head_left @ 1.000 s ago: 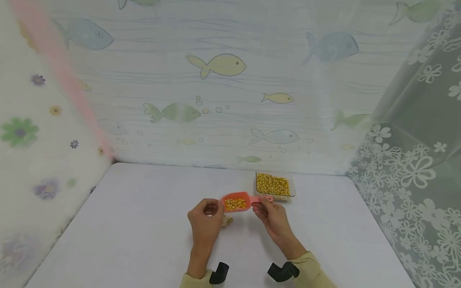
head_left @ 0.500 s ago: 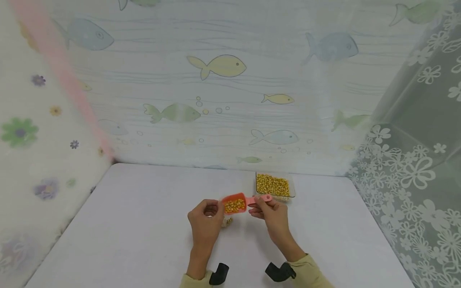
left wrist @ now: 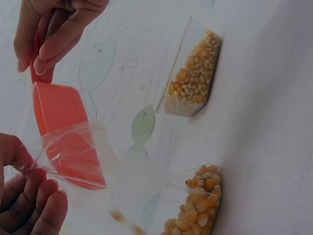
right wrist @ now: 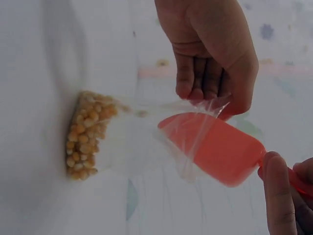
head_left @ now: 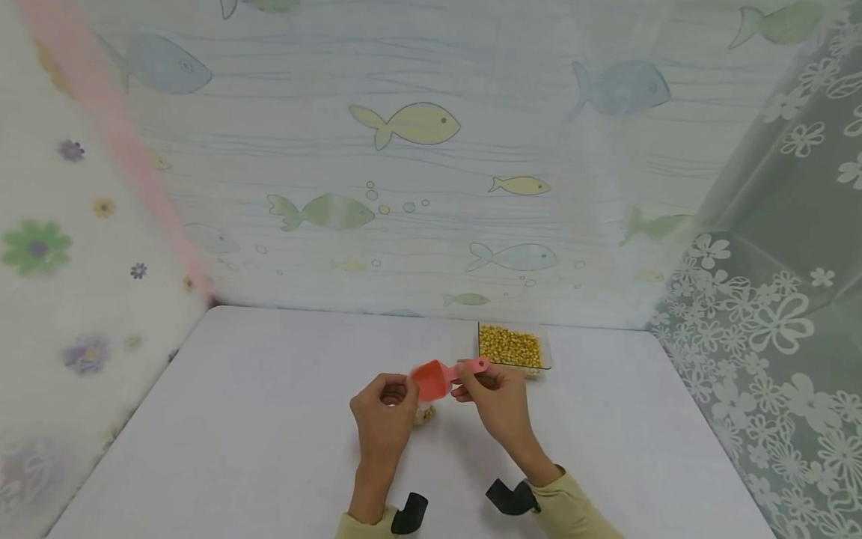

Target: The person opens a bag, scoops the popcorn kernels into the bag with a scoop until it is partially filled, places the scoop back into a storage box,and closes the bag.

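My left hand (head_left: 393, 393) pinches the mouth of a small clear plastic bag (right wrist: 137, 142) and holds it open just above the white table (head_left: 269, 419). My right hand (head_left: 474, 380) grips the handle of a pink-orange scoop (head_left: 434, 378). The scoop (right wrist: 215, 147) is tipped with its front end inside the bag mouth. Yellow corn kernels (right wrist: 87, 133) lie heaped at the bag's bottom, and a few more (left wrist: 122, 219) are falling. In the left wrist view the scoop (left wrist: 63, 132) shows through the bag film.
A clear rectangular tub of corn kernels (head_left: 509, 346) stands on the table behind my right hand, near the back wall. Fish-patterned sheets close the back and left sides, and a flowered curtain (head_left: 774, 314) hangs on the right.
The right hand has moved the scoop left and tipped it into the bag. The kernels that filled the scoop are no longer seen in it. The left hand has stayed in place.
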A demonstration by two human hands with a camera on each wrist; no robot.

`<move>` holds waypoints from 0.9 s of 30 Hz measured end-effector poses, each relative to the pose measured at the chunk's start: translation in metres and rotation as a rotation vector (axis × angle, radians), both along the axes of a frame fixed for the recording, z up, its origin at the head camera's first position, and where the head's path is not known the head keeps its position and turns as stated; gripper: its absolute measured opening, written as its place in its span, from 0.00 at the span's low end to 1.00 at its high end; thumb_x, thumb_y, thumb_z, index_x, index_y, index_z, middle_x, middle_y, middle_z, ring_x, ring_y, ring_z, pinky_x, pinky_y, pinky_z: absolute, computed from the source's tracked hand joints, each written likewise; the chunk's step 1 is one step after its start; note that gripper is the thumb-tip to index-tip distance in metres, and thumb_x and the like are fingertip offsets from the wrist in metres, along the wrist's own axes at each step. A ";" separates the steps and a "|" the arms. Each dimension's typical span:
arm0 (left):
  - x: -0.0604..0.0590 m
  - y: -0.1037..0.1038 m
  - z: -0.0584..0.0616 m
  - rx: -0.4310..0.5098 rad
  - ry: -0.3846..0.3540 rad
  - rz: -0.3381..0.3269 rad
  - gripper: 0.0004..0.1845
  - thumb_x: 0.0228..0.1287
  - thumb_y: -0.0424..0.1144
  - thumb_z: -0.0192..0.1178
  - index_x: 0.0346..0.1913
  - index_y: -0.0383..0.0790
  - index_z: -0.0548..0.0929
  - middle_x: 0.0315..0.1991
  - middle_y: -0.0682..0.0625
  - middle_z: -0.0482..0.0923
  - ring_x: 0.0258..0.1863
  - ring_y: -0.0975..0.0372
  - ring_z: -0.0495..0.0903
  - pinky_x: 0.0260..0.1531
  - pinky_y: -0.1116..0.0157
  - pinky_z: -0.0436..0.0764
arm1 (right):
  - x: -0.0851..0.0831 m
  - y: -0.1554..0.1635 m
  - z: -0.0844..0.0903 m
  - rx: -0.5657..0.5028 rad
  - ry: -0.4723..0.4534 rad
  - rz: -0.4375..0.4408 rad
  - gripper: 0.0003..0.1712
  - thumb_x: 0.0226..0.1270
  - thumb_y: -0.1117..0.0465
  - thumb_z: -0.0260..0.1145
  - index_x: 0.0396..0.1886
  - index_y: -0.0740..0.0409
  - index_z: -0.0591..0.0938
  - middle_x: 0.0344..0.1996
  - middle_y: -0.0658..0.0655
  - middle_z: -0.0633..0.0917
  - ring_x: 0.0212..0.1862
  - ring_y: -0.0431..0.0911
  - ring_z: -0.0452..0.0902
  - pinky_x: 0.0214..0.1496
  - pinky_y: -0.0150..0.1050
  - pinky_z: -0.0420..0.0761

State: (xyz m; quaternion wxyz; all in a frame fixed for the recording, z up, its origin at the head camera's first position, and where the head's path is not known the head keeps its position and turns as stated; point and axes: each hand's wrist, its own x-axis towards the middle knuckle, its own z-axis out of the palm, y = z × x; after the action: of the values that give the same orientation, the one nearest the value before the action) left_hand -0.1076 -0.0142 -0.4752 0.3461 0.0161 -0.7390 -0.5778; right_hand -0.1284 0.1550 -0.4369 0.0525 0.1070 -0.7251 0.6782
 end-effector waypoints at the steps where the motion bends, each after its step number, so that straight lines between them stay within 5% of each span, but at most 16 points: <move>1: 0.000 0.000 0.000 -0.001 -0.002 0.001 0.06 0.55 0.22 0.69 0.27 0.36 0.86 0.21 0.50 0.82 0.20 0.65 0.77 0.24 0.73 0.80 | 0.001 -0.001 0.001 0.011 0.015 0.001 0.13 0.70 0.63 0.70 0.45 0.71 0.87 0.34 0.66 0.89 0.28 0.42 0.87 0.36 0.35 0.88; 10: 0.001 0.000 0.000 -0.007 -0.014 0.006 0.05 0.56 0.24 0.69 0.29 0.35 0.86 0.22 0.49 0.82 0.21 0.65 0.78 0.24 0.71 0.82 | 0.002 -0.005 0.003 0.055 0.070 0.024 0.11 0.69 0.62 0.70 0.42 0.68 0.88 0.30 0.65 0.89 0.27 0.41 0.86 0.35 0.35 0.87; 27: -0.001 0.000 -0.001 0.003 0.008 -0.003 0.08 0.55 0.21 0.68 0.26 0.37 0.86 0.20 0.51 0.81 0.19 0.65 0.77 0.23 0.73 0.80 | 0.002 0.001 -0.007 0.020 0.014 0.005 0.11 0.70 0.63 0.69 0.43 0.68 0.88 0.35 0.66 0.90 0.27 0.44 0.87 0.35 0.35 0.87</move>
State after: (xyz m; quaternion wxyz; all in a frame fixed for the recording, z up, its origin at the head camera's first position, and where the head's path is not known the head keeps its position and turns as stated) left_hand -0.1082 -0.0145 -0.4767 0.3480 0.0131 -0.7369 -0.5794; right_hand -0.1267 0.1563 -0.4438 0.0549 0.1139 -0.7312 0.6703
